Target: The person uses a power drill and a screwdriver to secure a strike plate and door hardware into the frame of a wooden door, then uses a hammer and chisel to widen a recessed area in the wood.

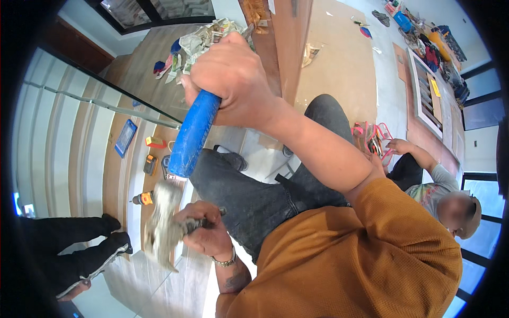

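High in the centre, my right hand (228, 79) is closed round the blue grip (193, 138) of what looks like a claw hammer. A pale, motion-smeared metal head (161, 222) shows below that grip. Right beside it, my left hand (207, 228) is closed on a dark grey, rod-like piece (192, 226); its kind is unclear, and the smear hides where the two meet. A metal-banded watch (225, 259) circles my left wrist. Both hands are in front of my dark trousers (238, 191).
Light wood steps (108, 180) at left hold a blue flat package (125, 139), a multimeter (150, 164) and an orange-black tool (143, 198). A glass edge (106, 87) slants nearby. Someone's dark-trousered legs (85, 254) stand lower left. Another person (424, 180) sits at right by a pink-handled bag (366, 139).
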